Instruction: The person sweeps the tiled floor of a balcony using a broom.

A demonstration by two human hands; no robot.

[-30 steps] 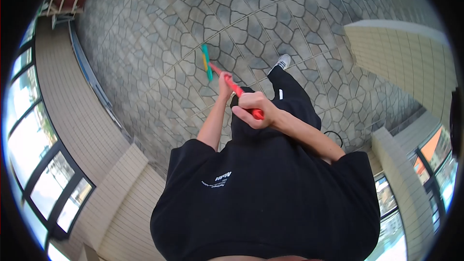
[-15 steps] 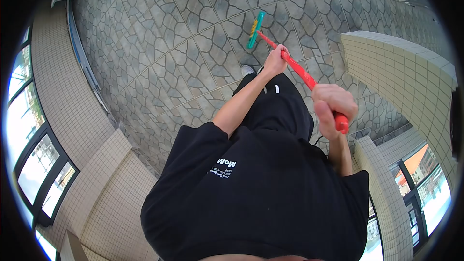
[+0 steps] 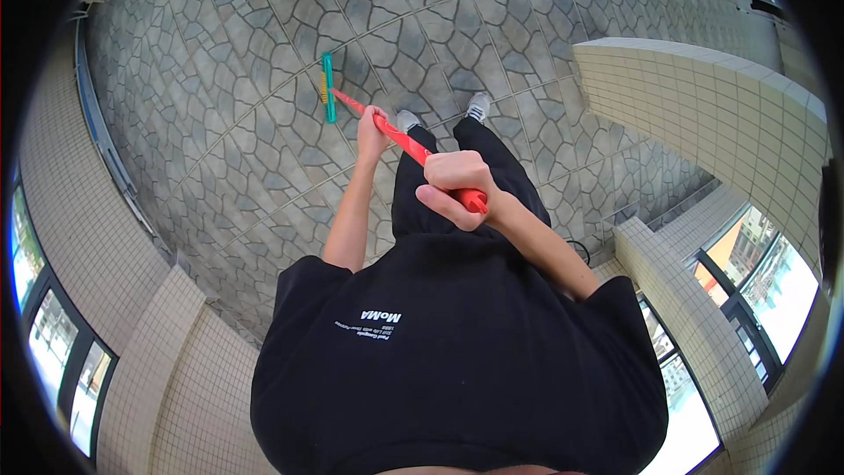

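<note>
A broom with a red handle (image 3: pixel 411 147) slants across the front of my legs. My left hand (image 3: pixel 373 130) is wrapped round the handle lower down, nearer the head. Close to the handle's top end, my right hand (image 3: pixel 455 183) is closed in a fist round it, thumb toward me, and the red tip sticks out past the fist. The teal broom head (image 3: pixel 329 88) is at the paved floor, ahead and to my left, with yellow and dark bristles along its left side.
Stone-patterned paving (image 3: pixel 492 26) spreads ahead. A low tiled wall (image 3: pixel 694 105) stands to the right, and another tiled wall (image 3: pixel 114 123) with windows curves along the left. My shoes (image 3: pixel 477 106) are on the paving, right of the broom head.
The broom has swung left in view, and its head now lies further left and lower. Both hands moved left with it, still gripping the handle. Both shoes now show.
</note>
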